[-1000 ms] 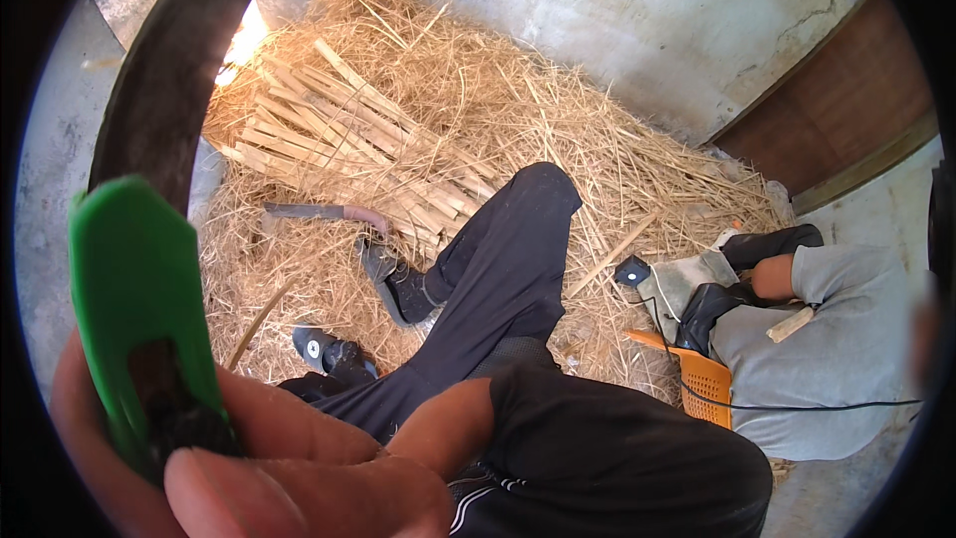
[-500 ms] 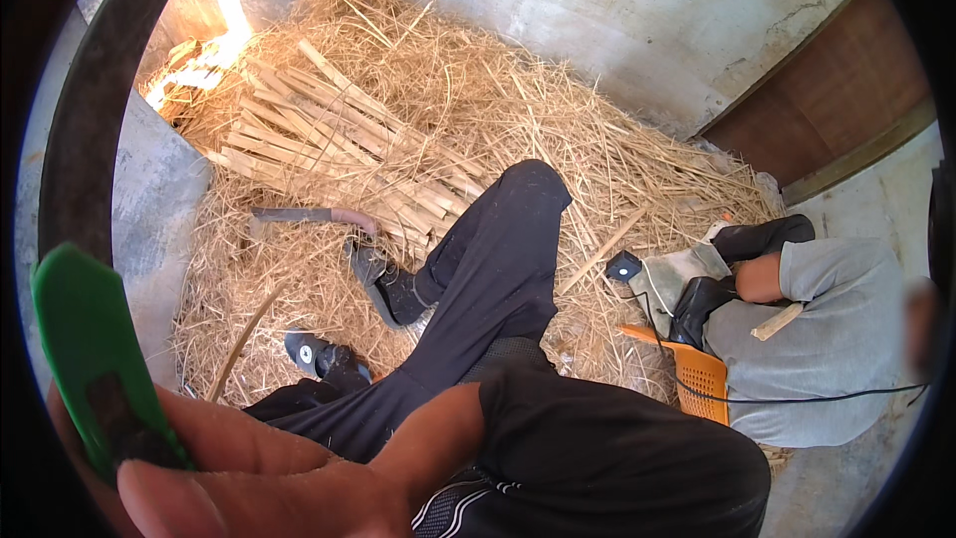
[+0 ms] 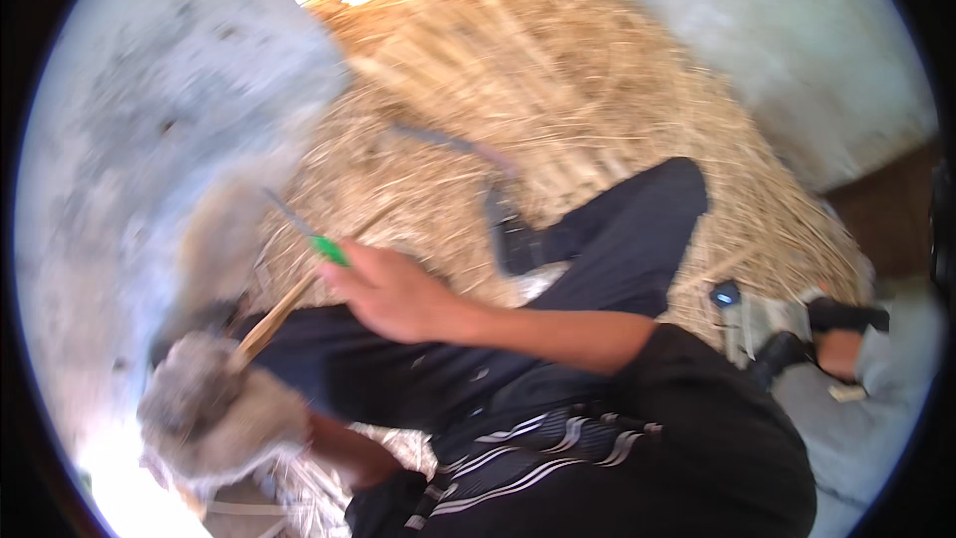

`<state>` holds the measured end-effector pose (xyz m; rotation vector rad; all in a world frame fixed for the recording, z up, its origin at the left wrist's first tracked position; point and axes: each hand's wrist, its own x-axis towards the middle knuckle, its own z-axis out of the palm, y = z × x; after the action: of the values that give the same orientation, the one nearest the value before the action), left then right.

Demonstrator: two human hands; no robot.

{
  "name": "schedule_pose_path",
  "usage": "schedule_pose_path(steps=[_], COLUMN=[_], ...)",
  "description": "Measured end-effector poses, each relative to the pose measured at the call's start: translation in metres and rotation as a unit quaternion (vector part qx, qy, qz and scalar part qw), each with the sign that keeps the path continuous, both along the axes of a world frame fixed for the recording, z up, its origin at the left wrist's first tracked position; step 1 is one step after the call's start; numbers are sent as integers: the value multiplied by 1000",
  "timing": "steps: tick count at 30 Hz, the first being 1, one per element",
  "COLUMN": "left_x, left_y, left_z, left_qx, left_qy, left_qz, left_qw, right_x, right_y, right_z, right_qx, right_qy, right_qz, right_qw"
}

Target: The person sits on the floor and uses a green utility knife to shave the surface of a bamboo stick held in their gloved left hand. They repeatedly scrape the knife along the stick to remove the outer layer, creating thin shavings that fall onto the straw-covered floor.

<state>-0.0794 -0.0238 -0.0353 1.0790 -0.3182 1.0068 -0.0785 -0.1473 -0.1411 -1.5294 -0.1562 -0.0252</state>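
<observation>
My right hand (image 3: pixel 393 289) is closed round the green handle of a knife (image 3: pixel 330 250). Its thin blade points up and left, away from my body. On my left hand (image 3: pixel 224 413) is a thick, greyish work glove, blurred by motion. A long, narrow wooden strip (image 3: pixel 281 317) rises from this glove, which grips its near end, and slants up to the right. The strip passes close below my right hand and the knife. Whether the blade touches the wood cannot be told. My black-trousered legs are bent beneath both hands.
Straw-like shavings (image 3: pixel 637 70) cover the floor ahead, with a bundle of split strips (image 3: pixel 478 50) lying on them. A large blade with a brownish handle (image 3: pixel 438 136) lies nearer my foot. A bare wall (image 3: pixel 189 90) stands close on the left. Another person (image 3: pixel 836 369) sits at the right.
My right hand with the green-handled knife has moved from close up at the lower left to out over my legs. The view has swung left, and my gloved left hand with the strip now shows.
</observation>
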Motion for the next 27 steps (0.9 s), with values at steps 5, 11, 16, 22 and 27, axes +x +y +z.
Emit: schedule_pose_path(steps=[5, 11, 16, 22, 27], left_x=[5, 5, 18, 22, 32], left_y=[9, 38, 13, 10, -6], left_z=[2, 3, 13, 17, 19], left_qx=[-4, 54, -15, -6, -14], left_qy=[-33, -9, 28, 16, 16], left_qz=[-118, -141, -72, -54, 43], left_qw=[992, 989, 997, 998, 999], right_x=[-10, -8, 11, 4, 33], right_y=[21, 22, 21, 23, 25], right_z=[-25, -12, -48, -10, -54], right_qx=[-167, -260, -320, -217, -244], right_qy=[-34, -45, -10, -56, -6], right_qz=[18, 41, -24, 4, -55], right_qw=[985, 964, 947, 974, 968])
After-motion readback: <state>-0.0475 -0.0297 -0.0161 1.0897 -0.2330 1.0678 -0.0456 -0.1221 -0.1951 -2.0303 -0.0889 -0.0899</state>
